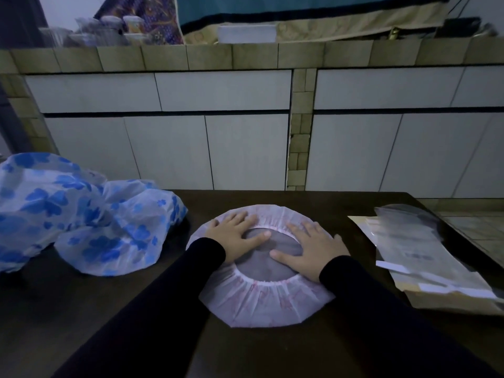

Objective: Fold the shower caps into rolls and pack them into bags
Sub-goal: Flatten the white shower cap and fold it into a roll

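Two black sleeves (169, 309) reach in from the bottom edge, so close that they fill much of the near view. Both hands lie flat with straight fingers on a pink shower cap (261, 301), holding nothing. That cap sits in the middle of the dark table (68, 309), spread out flat. It is nearly round, so it has no long side, and its open hole with the gathered elastic edge faces up. The left hand (234, 230) presses the far left part of the ring. The right hand (311, 249) presses the right part. The two hands are apart, with the hole between them.

Left of the cap, just beside it, lies a puffy heap of white caps with blue flowers (81, 211). How many are in the heap is hard to tell, and the left edge cuts it off. On the right lies a stack of clear bags (425, 255) on a brownish sheet, cut off by the right edge; the print on them is too blurry to read. Behind the table is a tiled counter (245, 55) with blurry cups on top.
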The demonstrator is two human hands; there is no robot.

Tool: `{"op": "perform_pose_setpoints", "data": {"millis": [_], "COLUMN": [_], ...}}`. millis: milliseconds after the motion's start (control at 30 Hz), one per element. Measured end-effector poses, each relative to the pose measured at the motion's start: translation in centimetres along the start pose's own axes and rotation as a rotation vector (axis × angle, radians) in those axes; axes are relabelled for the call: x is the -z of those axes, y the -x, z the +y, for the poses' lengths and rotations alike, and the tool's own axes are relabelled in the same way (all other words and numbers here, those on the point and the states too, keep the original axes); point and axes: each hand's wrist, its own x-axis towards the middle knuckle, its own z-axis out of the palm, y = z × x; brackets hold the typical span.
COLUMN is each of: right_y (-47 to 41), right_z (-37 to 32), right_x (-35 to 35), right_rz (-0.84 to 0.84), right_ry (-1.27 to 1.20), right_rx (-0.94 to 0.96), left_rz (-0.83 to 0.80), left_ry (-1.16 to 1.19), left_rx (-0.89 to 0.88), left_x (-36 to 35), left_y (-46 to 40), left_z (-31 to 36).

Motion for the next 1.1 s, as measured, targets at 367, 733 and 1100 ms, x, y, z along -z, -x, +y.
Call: {"op": "perform_pose_setpoints", "data": {"millis": [367,733,1100], "right_y": [3.8,4.8,4.9], "right_z": [-3.7,-1.5,-0.4], "right_x": [1.1,-1.1,-1.0], "right_rz": [0.318,0.000,-0.045], "right_ry": [-0.185,-0.076,-0.033], "right_rx": [0.066,0.146,0.092], "left_rz": [0.356,0.004,-0.096], "left_ry": [0.084,-0.002,-0.067], "left_rx": [-0.055,0.098,-0.015], "left_x": [1.0,-0.7,0.2], "left_y": [5.6,7.7,8.7], "left_z": [2.0,-0.6,-1.6]}}
